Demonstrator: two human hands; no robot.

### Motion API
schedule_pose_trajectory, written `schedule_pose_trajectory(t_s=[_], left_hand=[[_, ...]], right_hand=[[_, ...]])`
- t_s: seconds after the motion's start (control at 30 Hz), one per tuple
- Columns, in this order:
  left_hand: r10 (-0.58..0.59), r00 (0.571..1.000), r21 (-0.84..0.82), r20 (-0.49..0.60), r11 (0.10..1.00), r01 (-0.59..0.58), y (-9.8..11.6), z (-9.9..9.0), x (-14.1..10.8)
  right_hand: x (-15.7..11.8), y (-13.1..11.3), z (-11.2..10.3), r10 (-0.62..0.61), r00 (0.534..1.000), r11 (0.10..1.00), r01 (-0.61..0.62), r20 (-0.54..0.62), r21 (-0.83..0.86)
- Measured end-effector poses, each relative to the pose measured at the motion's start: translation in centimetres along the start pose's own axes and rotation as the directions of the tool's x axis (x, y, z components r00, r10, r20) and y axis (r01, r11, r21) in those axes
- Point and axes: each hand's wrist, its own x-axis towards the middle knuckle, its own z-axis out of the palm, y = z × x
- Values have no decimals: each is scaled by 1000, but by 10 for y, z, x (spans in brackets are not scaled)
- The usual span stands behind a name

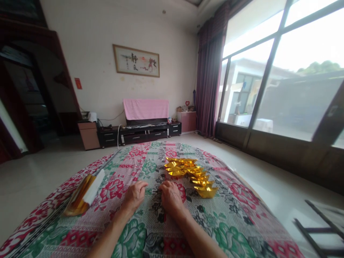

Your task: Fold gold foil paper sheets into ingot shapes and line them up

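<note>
My left hand (135,192) rests low over the flowered tablecloth (150,222), its fingers curled in and the thumb side turned to the right. Just to its right is my right hand (172,196), also closed, knuckles up. A gap of bare cloth separates the two, and nothing shows in either hand. Beyond and to the right of my right hand lie several shiny gold foil ingots (205,190), folded like small boats and clustered in an overlapping curved row. Off to the left is a stack of gold foil sheets (83,195) partly wrapped in white and clear plastic.
The round table's edge curves away in front. Past it, a low black TV cabinet (146,136) stands at the wall, with a pink cloth (146,109) over the screen. A dark metal frame (319,229) is on the floor at right, near the large windows.
</note>
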Motion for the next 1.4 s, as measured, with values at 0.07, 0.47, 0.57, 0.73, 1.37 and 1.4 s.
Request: schedule_pose_trajectory(t_s=[0.07, 0.47, 0.57, 0.73, 1.37, 1.4], left_hand=[[42, 999, 24, 27, 999, -42, -4, -6, -7], [11, 999, 85, 48, 996, -15, 3, -10, -32], [12, 1000, 48, -2, 999, -12, 5, -11, -31], [-53, 989, -1, -141, 999, 53, 7, -17, -26], [-410, 809, 398, -421, 718, 571, -56, -119, -17], [-466, 788, 388, -403, 693, 608, -55, -120, -17]], right_hand=[[2, -2, 2, 16, 1000, 999, -15, 21, -34], [16, -46, 31, 56, 998, 998, -57, 41, 22], [16, -50, 39, 126, 992, 992, -126, -4, 31], [15, -49, 46, 112, 992, 994, -112, -52, 3], [27, -111, 71, -7, 997, 987, -5, 79, 160], [25, -115, 75, -7, 996, 987, -8, 94, 159]])
